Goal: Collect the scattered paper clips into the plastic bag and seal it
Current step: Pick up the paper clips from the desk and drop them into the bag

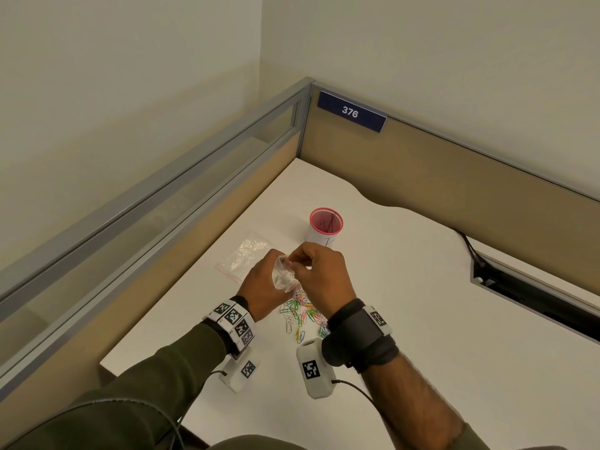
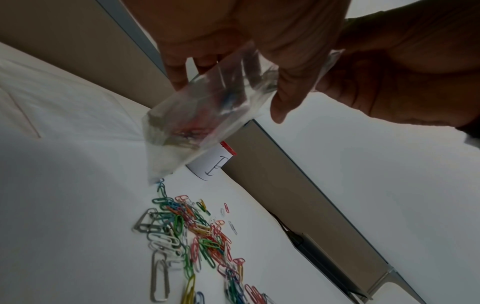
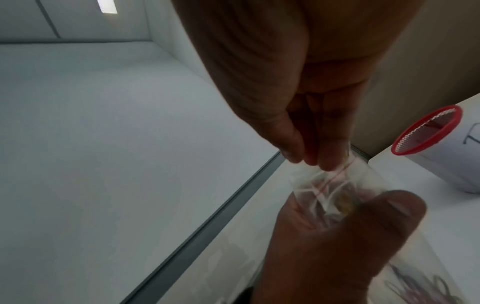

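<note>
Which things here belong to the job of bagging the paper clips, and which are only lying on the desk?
Belong to the job:
- small plastic bag, held by the left hand and pinched at its mouth by the right hand
- coloured paper clips heaped on the desk

Just lying about:
- red mesh cup wrapped in paper
- second clear bag, flat on the desk
- number sign 376

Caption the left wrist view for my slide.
Both hands hold a clear bag above a pile of colored paper clips on the desk.
</note>
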